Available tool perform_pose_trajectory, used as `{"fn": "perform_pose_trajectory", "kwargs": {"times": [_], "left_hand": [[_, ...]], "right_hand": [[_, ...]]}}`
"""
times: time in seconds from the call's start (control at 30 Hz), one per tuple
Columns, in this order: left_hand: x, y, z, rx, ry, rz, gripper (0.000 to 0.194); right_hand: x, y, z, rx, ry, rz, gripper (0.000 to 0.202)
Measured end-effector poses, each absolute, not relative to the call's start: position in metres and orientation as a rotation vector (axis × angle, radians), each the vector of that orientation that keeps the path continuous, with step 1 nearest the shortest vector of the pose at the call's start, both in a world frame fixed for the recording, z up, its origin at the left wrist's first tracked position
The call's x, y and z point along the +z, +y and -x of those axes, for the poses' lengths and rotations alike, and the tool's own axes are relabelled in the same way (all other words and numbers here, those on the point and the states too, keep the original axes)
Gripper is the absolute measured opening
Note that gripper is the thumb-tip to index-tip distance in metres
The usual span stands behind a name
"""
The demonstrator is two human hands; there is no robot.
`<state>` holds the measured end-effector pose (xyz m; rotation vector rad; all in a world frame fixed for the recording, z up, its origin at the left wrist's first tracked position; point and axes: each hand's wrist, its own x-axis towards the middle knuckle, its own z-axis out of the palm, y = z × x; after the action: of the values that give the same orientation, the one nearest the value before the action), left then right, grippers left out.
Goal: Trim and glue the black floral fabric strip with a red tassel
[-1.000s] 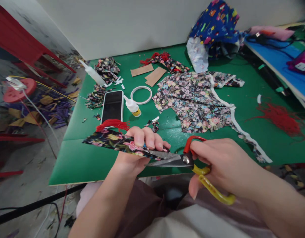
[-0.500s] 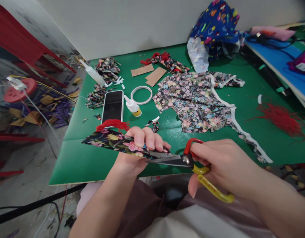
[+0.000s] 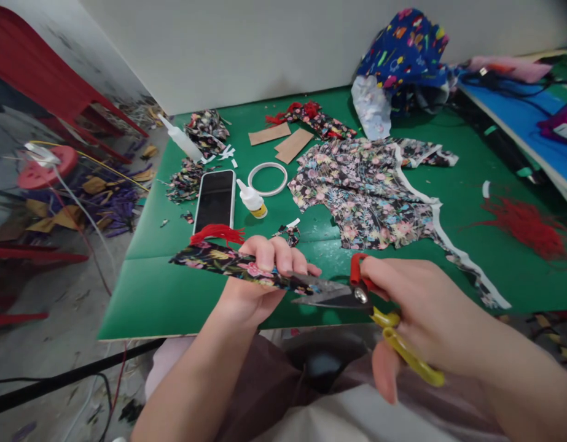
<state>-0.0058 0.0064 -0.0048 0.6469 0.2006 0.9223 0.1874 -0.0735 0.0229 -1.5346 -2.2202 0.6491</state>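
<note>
My left hand (image 3: 269, 270) is closed on a long black floral fabric strip (image 3: 218, 259), which reaches out to the left over the front of the table. A red thread tassel (image 3: 218, 233) shows just above the strip's upper edge. In my right hand (image 3: 412, 301) is a pair of scissors (image 3: 338, 293) with one red and one yellow handle. The scissor blades are slightly parted and lie at the strip's right end, beside my left fingers. Whether fabric sits between the blades is hard to tell.
On the green table (image 3: 145, 288) lie a phone (image 3: 215, 199), a small glue bottle (image 3: 252, 199), a tape ring (image 3: 267, 178), cardboard pieces (image 3: 293, 145) and a larger floral cloth (image 3: 366, 196). Red threads (image 3: 527, 227) lie at right; a taller white bottle (image 3: 182, 140) is at back left.
The scissors have drawn back to the right, away from the strip's middle, and my right thumb has dropped lower. The whole view has shifted slightly; my left hand still holds the strip.
</note>
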Motion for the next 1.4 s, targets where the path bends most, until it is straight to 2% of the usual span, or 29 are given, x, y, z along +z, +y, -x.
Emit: {"fn": "perform_pose_trajectory", "kwargs": {"times": [0.13, 0.4, 0.67, 1.4], "left_hand": [[-0.0067, 0.0063, 0.0077, 0.921, 0.199, -0.649, 0.014], [-0.0092, 0.0074, 0.0050, 0.917, 0.147, -0.698, 0.015], [-0.0135, 0.0081, 0.0049, 0.923, 0.122, -0.718, 0.016], [-0.0106, 0.0075, 0.0069, 0.925, 0.170, -0.687, 0.016]], "right_hand": [[0.0261, -0.0726, -0.1896, 0.546, -2.233, 1.557, 0.038], [0.0260, -0.0720, -0.1849, 0.426, -2.296, 1.586, 0.031], [0.0269, -0.0733, -0.1828, 0.314, -2.281, 1.568, 0.061], [0.0240, -0.0732, -0.1844, 0.218, -2.281, 1.558, 0.065]]}}
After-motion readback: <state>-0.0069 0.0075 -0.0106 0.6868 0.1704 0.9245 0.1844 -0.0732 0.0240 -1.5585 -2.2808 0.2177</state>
